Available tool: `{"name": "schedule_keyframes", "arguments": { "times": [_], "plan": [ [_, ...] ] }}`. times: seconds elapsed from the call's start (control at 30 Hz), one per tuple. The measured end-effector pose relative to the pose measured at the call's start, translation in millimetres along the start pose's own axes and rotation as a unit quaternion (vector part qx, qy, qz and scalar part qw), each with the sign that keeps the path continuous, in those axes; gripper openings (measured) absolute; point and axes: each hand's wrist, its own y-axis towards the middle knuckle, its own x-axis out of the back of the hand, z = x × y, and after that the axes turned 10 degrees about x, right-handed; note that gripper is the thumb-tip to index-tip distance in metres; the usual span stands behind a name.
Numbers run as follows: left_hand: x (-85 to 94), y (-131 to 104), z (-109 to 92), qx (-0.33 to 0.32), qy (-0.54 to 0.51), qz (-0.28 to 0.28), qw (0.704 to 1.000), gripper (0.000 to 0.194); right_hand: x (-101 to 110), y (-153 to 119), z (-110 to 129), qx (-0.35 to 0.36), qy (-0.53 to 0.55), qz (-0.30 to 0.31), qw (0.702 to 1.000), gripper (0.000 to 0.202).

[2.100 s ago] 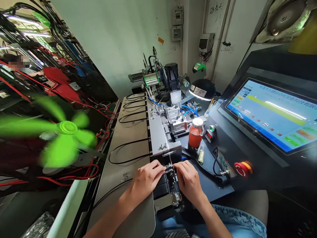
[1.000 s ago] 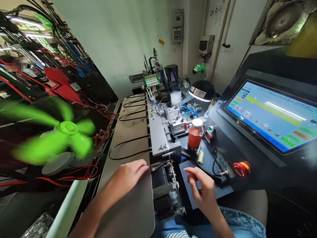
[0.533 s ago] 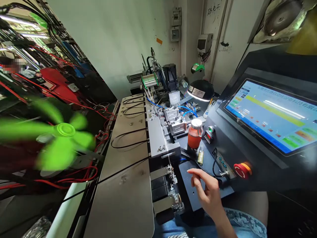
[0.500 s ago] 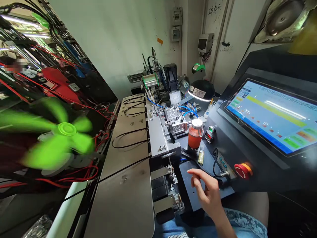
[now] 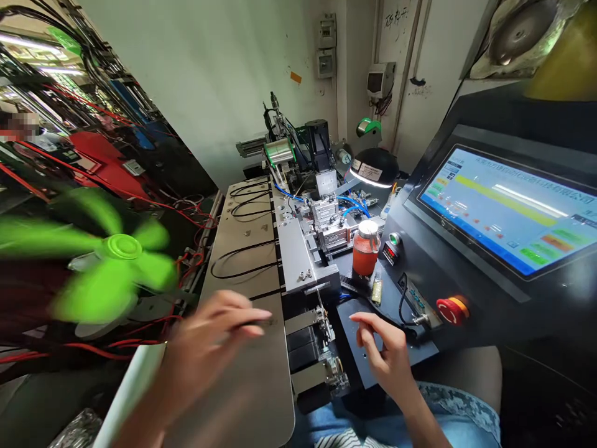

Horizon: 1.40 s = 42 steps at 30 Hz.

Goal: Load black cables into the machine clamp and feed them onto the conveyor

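Observation:
My left hand (image 5: 219,333), blurred by motion, is over the pale worktop (image 5: 254,373). Its thumb and fingers point right and appear pinched on a black cable (image 5: 268,294), which runs from behind the fingers toward the machine's edge. On the right, my right hand (image 5: 385,348) hovers over a dark flat plate (image 5: 352,323). Its fingers are curled in with thumb and index close together; whatever they might hold is hidden. Between both hands stand small metal clamp fixtures (image 5: 326,323) with black blocks.
A spinning green fan (image 5: 122,246) is at the left. Looped black cables (image 5: 242,274) lie on the worktop. A red bottle (image 5: 365,249), a solder wire spool (image 5: 280,151), a lit lamp (image 5: 375,168), a touchscreen (image 5: 508,211) and a red stop button (image 5: 451,310) surround the machine.
My left hand has come into view over the worktop. The black cable's tail no longer shows across the white bar at lower left. My right hand keeps almost the same pose.

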Motion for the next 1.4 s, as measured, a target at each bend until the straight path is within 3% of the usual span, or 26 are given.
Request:
{"name": "schedule_keyframes", "arguments": {
  "times": [0.07,0.13,0.2,0.3,0.4,0.5,0.67,0.73,0.8,0.9,1.03,1.1,1.27,1.4],
  "plan": [
    [-39.6,14,-10,-0.026,-0.084,0.131,0.987,0.028,-2,0,1,-0.003,0.012,0.007,1.000,0.021],
    [-72.9,21,-20,-0.022,-0.131,0.190,0.973,0.031,-4,-1,2,-0.010,0.032,0.006,0.999,0.021],
    [-94.7,18,-25,-0.005,-0.160,0.189,0.969,0.029,-7,-1,3,-0.023,0.050,0.001,0.998,0.018],
    [-109.1,8,-25,0.019,-0.185,0.152,0.971,0.020,-15,-1,4,-0.043,0.070,0.020,0.996,0.011],
    [-112.3,2,-22,0.019,-0.172,0.129,0.976,0.016,-21,1,3,-0.072,0.098,0.046,0.991,0.016],
    [-108.2,4,-20,-0.022,-0.114,0.140,0.983,0.019,-18,6,3,-0.079,0.101,0.081,0.988,0.021],
    [-94.3,12,-16,-0.161,-0.008,0.201,0.966,0.027,-1,20,4,-0.035,0.135,0.247,0.959,0.024],
    [-93.7,12,-16,-0.123,-0.039,0.193,0.973,0.024,-2,23,5,-0.029,0.134,0.219,0.966,0.024],
    [-97.0,10,-19,-0.038,-0.112,0.166,0.979,0.018,-9,21,7,-0.006,0.111,0.135,0.985,0.021],
    [-104.0,6,-27,0.065,-0.212,0.136,0.966,0.018,-26,13,9,0.066,0.077,0.007,0.995,0.013],
    [-108.2,2,-34,0.113,-0.246,0.132,0.954,0.020,-44,4,7,0.126,0.033,-0.084,0.988,0.012],
    [-108.3,1,-33,0.115,-0.240,0.129,0.955,0.019,-47,2,4,0.116,0.014,-0.084,0.990,0.015],
    [-109.1,7,-21,0.126,-0.163,0.114,0.972,0.022,-42,3,-3,0.024,0.028,-0.016,0.999,0.019],
    [-110.8,12,-13,0.161,-0.098,0.143,0.972,0.027,-35,5,-6,-0.024,0.035,-0.016,0.999,0.021]
  ]
}}
